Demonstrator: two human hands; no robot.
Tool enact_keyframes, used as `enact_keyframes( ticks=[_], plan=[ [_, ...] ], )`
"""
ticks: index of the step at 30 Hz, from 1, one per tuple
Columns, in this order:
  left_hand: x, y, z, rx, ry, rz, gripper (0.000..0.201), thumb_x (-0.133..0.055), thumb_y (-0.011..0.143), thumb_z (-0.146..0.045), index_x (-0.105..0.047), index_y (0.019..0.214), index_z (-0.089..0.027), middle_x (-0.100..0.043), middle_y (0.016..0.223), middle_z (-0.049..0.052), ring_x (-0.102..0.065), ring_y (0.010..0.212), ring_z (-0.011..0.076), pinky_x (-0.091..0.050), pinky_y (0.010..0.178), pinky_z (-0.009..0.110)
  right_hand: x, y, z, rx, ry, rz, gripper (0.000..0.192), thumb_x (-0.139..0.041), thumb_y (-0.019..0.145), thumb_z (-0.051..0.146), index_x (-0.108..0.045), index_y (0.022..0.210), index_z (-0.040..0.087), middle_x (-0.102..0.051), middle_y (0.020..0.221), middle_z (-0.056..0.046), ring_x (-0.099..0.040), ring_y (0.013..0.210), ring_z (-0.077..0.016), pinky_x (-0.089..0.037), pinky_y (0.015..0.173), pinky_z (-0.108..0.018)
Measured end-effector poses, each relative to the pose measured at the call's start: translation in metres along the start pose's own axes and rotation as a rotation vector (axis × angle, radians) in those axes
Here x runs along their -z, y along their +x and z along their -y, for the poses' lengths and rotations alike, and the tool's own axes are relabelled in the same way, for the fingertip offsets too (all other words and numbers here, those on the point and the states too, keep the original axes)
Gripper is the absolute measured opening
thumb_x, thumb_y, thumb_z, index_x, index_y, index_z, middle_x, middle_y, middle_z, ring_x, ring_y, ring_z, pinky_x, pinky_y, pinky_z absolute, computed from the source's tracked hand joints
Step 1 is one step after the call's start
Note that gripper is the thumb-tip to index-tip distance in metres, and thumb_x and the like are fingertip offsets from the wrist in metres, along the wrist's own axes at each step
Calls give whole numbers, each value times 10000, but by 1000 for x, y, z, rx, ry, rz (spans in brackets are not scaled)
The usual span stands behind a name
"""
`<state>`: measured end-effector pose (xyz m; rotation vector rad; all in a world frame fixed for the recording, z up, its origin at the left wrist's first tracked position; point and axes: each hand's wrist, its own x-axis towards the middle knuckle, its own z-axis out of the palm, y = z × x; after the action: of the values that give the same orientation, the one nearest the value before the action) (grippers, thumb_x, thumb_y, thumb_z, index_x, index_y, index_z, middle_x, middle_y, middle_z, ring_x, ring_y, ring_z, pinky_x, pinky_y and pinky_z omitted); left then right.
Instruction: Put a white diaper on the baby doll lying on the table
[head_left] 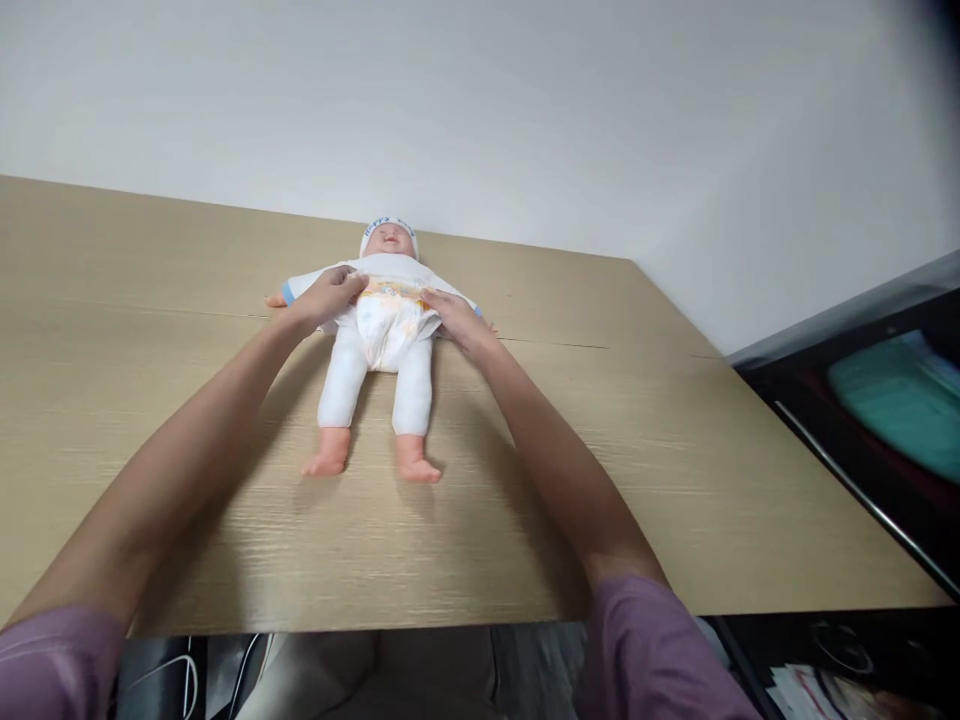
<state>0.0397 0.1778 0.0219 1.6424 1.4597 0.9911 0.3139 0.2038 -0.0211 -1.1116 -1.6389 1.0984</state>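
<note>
A doll (379, 340) lies on its back in the upper middle of the frame, head toward the wall, feet toward the camera, on a pale wood counter (675, 480). It wears a white cap, a white top, white leggings and a diaper (386, 325) around its middle.

The left hand (326, 297) sits at the doll's waist on the left of the frame, fingers curled and pinching the top edge of the diaper. The right hand (457, 318) is at the opposite side of the waist, fingers pressed flat on the diaper's side; whether it actually grips anything there I cannot tell. Both arms reach far out from purple sleeves at the bottom corners.

The step in hand looks like work on the diaper's waistband. To do it well, I judge that both sides should be handled evenly, so the band stays level across the belly, with the doll kept centred and flat instead of rolling to one side. The top's hem lies just above the band and could get caught under it.

No container with visible contents shows. At the right edge stands a dark object with a teal patch, too blurred to identify.
</note>
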Motion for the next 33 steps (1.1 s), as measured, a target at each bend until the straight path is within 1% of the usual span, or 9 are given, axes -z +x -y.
enact_keyframes(
  ticks=[3,7,9,11,13,16,23,27,33],
  plan=[
    [2,-10,-8,-62,117,-110,237,-651,985,-391,-689,1158,-234,-753,1023,80,-692,990,292,-565,943,440,15,-23,-4,3,-139,-106,627,-546,1060,858,-635,893,261,-768,879,-45,-751,870,-242,-650,918,-410],
    [-9,-27,-38,-372,447,-322,342,-602,1013,-266,-703,1339,-288,-739,1399,124,-635,1325,381,-480,1204,601,33,-55,-13,122,-401,-219,503,-491,1128,706,-709,1025,265,-821,1022,-72,-773,967,-272,-603,1022,-455],
    [-24,-34,-56,-508,546,-286,349,-566,1074,-311,-716,1389,-291,-712,1474,119,-585,1428,394,-420,1271,614,34,-66,-18,153,-549,-248,388,-549,1118,596,-734,1051,262,-829,1092,-98,-761,1074,-303,-577,1078,-485],
    [-43,-38,-69,-585,597,-175,353,-519,1127,-378,-767,1356,-271,-720,1493,109,-574,1456,394,-405,1277,607,32,-72,-23,148,-653,-267,273,-628,1079,503,-742,1042,258,-817,1102,-116,-736,1143,-325,-561,1100,-497],
    [-61,-39,-74,-593,653,-88,385,-522,1139,-448,-839,1235,-251,-743,1500,106,-577,1444,414,-415,1246,626,29,-72,-27,118,-695,-276,187,-696,1033,441,-736,1040,258,-798,1042,-106,-722,1138,-332,-559,1088,-494],
    [-77,-39,-68,-547,740,-63,386,-670,1064,-554,-890,1167,-253,-756,1520,109,-550,1449,466,-425,1199,665,31,-68,-32,20,-672,-288,207,-770,987,455,-702,1022,263,-754,913,-52,-722,1016,-310,-565,1052,-486],
    [-81,-39,-55,-523,787,-89,510,-827,924,-592,-875,1313,-266,-722,1580,108,-509,1488,501,-412,1199,672,38,-59,-34,-167,-657,-268,395,-890,879,563,-621,830,278,-716,845,-31,-666,864,-279,-565,907,-445],
    [-82,-39,-56,-509,794,-96,548,-841,897,-584,-865,1337,-257,-710,1599,106,-499,1500,511,-404,1203,676,40,-60,-29,-95,-524,-180,400,-707,995,510,-556,710,274,-585,690,20,-560,720,-212,-494,806,-364],
    [-80,-42,-55,-463,777,-77,562,-866,865,-558,-856,1348,-270,-703,1609,90,-501,1496,490,-407,1205,647,48,-59,-8,15,-145,-154,367,-685,875,574,-557,724,265,-546,726,33,-537,742,-183,-448,758,-323]
  ],
)
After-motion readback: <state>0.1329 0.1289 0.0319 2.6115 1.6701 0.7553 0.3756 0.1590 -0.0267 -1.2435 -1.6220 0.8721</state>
